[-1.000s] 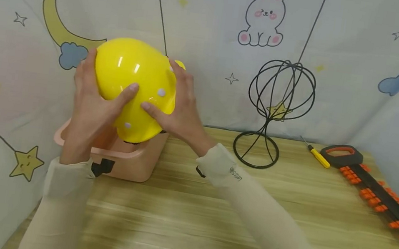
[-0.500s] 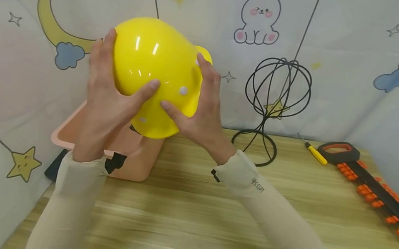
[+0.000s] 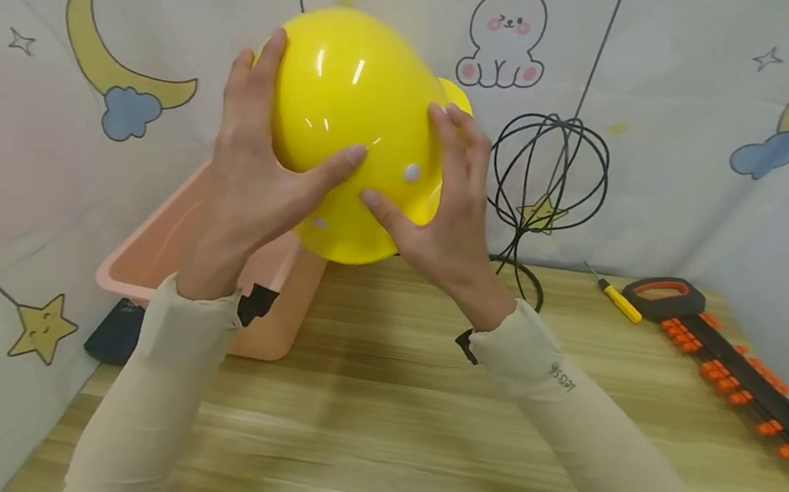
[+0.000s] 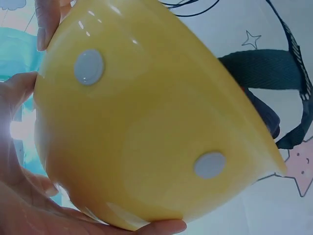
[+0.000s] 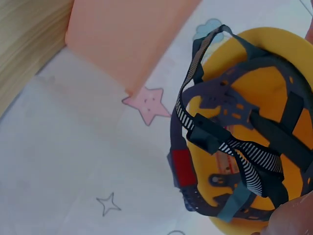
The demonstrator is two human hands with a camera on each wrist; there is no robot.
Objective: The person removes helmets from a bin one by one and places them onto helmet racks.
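Observation:
A glossy yellow hard hat [image 3: 362,92] with white round studs is held up in both hands, its dome toward the head camera. My left hand [image 3: 241,184] grips the left side of the shell, thumb across the near face. On the right, my right hand [image 3: 458,221] grips the side near the brim, its thumb also on the near face. Through the right wrist view I see the hat's inside, with a dark suspension and a chin strap [image 5: 208,132] hanging out. In front of the wire stand [image 3: 519,233], the hat's brim and my right hand overlap it slightly.
A pink bin [image 3: 124,281] stands at the left, partly behind my left arm, with a dark object [image 3: 116,334] beside it. To the right lie a yellow-handled screwdriver [image 3: 622,301] and a long black rack with orange clips [image 3: 745,367]. A printed cloth backdrop surrounds the table.
Both hands have carried the hard hat up and to the right, away from over the pink bin toward the wire stand. The grip looks the same throughout.

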